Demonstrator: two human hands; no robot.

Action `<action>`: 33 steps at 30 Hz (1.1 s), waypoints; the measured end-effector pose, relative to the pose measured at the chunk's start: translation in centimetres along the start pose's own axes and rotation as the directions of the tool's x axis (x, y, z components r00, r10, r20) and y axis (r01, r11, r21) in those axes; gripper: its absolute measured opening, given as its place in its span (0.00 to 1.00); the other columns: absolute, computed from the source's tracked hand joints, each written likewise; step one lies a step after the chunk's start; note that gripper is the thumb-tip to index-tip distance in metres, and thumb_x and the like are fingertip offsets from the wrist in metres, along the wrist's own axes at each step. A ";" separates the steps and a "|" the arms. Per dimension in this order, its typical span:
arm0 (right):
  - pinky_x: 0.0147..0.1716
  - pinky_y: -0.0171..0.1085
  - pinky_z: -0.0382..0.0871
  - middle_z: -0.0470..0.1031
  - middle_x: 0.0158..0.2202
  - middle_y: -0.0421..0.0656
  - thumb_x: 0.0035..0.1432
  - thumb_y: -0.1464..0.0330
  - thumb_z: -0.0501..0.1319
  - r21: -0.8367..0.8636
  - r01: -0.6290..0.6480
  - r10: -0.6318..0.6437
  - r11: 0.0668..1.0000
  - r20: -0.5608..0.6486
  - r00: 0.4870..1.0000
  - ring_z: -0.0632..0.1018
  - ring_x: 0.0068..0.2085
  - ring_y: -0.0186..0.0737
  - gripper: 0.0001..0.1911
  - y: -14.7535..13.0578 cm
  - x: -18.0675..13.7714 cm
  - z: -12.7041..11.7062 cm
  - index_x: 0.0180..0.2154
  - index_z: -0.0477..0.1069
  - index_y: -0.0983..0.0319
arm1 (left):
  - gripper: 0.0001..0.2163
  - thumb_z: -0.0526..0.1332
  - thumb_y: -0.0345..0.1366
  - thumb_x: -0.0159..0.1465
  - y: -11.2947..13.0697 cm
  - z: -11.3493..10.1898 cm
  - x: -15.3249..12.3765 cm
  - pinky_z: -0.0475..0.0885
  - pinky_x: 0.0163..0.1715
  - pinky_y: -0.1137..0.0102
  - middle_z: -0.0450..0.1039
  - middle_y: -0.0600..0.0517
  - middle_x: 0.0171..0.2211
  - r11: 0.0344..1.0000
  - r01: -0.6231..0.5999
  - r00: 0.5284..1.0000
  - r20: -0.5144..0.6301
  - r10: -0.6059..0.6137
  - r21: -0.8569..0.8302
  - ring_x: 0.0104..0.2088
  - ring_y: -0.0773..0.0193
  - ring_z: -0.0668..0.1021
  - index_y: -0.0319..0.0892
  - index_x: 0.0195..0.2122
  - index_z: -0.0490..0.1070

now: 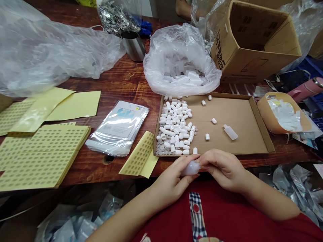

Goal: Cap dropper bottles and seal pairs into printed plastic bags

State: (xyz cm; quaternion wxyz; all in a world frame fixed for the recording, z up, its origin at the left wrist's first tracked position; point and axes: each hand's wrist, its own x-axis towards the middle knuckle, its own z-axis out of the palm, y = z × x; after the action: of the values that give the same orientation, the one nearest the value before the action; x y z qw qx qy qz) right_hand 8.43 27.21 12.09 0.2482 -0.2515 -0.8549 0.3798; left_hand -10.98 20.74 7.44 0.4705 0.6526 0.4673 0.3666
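Observation:
My left hand (pixel 174 177) is closed around a small translucent plastic bottle (pixel 191 168), held just off the table's front edge. The fingers of my right hand (pixel 223 169) are pinched at the bottle's neck end; whatever they grip there is hidden. Beyond my hands lies a shallow cardboard tray (pixel 242 107). Many white caps (pixel 176 124) are heaped in its left part, with tiny clear plastic pieces (pixel 161 148) in the near left corner. A few loose caps and another translucent bottle (pixel 230 132) rest on the tray's bare floor.
Behind the tray stand an open bag of bottles (pixel 181 79) and a cardboard box (pixel 254 64). An orange container (pixel 271 117) is at right. Sticker sheets (pixel 37 158) and a stack of clear packets (pixel 118 127) lie left. Another person's arm (pixel 183 9) shows at the back.

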 end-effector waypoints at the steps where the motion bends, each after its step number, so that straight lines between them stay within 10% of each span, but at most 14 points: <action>1: 0.35 0.34 0.73 0.76 0.34 0.44 0.63 0.74 0.53 -0.017 -0.015 0.015 1.000 -0.004 1.000 0.77 0.35 0.36 0.08 -0.1 -0.1 0.1 0.40 0.68 0.58 | 0.20 0.58 0.32 0.64 0.0 0.0 0.0 0.71 0.54 0.60 0.72 0.44 0.53 1.000 0.003 1.000 -0.004 -0.003 -0.006 0.53 0.56 0.75 0.45 0.58 0.64; 13: 0.61 0.49 0.60 0.62 0.63 0.48 0.59 0.58 0.62 0.374 -0.051 0.147 0.926 -0.231 0.962 0.63 0.64 0.46 0.22 3.5 0.4 2.0 0.54 0.65 0.54 | 0.39 0.58 0.34 0.63 2.9 -0.9 5.1 0.74 0.50 0.61 0.56 0.30 0.64 0.972 -0.006 0.993 0.120 -0.023 0.235 0.58 0.50 0.71 0.32 0.69 0.33; 17: 0.53 0.46 0.69 0.71 0.55 0.46 0.60 0.62 0.61 0.420 -0.031 0.242 0.907 -0.459 0.855 0.72 0.56 0.43 0.14 5.1 0.8 0.5 0.48 0.65 0.52 | 0.35 0.63 0.47 0.57 5.0 -5.8 12.5 0.75 0.28 0.77 0.78 0.42 0.47 0.850 -0.159 0.950 0.313 -0.007 0.502 0.33 0.64 0.83 0.32 0.62 0.59; 21: 0.50 0.44 0.71 0.71 0.49 0.46 0.56 0.63 0.65 0.271 -0.124 0.266 0.954 -0.583 0.768 0.74 0.51 0.44 0.15 7.0 0.2 -1.3 0.46 0.70 0.53 | 0.25 0.40 0.40 0.70 4.2 -11.7 22.0 0.73 0.41 0.70 0.77 0.48 0.42 0.686 0.018 0.993 -0.093 0.073 0.727 0.38 0.64 0.80 0.26 0.45 0.72; 24: 0.49 0.44 0.70 0.72 0.46 0.45 0.55 0.62 0.66 0.290 -0.244 0.366 0.925 -0.515 0.775 0.74 0.47 0.43 0.18 7.5 -0.6 -1.5 0.48 0.71 0.53 | 0.18 0.53 0.44 0.68 1.2 -13.2 26.3 0.73 0.46 0.63 0.72 0.48 0.47 0.653 0.076 0.979 -0.181 0.095 0.753 0.42 0.61 0.78 0.32 0.47 0.71; 28: 0.49 0.43 0.69 0.74 0.46 0.45 0.57 0.61 0.65 0.424 -0.310 0.498 0.851 -0.462 0.734 0.74 0.46 0.42 0.20 7.3 -1.6 -0.9 0.51 0.68 0.53 | 0.17 0.54 0.43 0.68 -1.5 -12.5 28.2 0.73 0.47 0.62 0.70 0.46 0.49 0.667 0.114 0.972 -0.220 0.077 0.736 0.42 0.63 0.77 0.34 0.49 0.69; 33: 0.41 0.37 0.73 0.72 0.41 0.42 0.56 0.64 0.65 0.460 -0.242 0.455 0.855 -0.440 0.774 0.76 0.39 0.37 0.22 7.4 -1.8 -1.0 0.52 0.65 0.53 | 0.11 0.56 0.34 0.65 1.3 -11.6 27.4 0.69 0.50 0.54 0.74 0.48 0.44 0.741 0.215 0.946 -0.325 0.004 0.636 0.48 0.51 0.78 0.35 0.45 0.72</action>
State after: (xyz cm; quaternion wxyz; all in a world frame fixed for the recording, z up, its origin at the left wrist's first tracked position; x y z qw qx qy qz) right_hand 12.20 30.90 6.54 0.4429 -0.4513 -0.5987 0.4916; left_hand -13.21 49.89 13.04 0.1501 0.6842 0.6703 0.2451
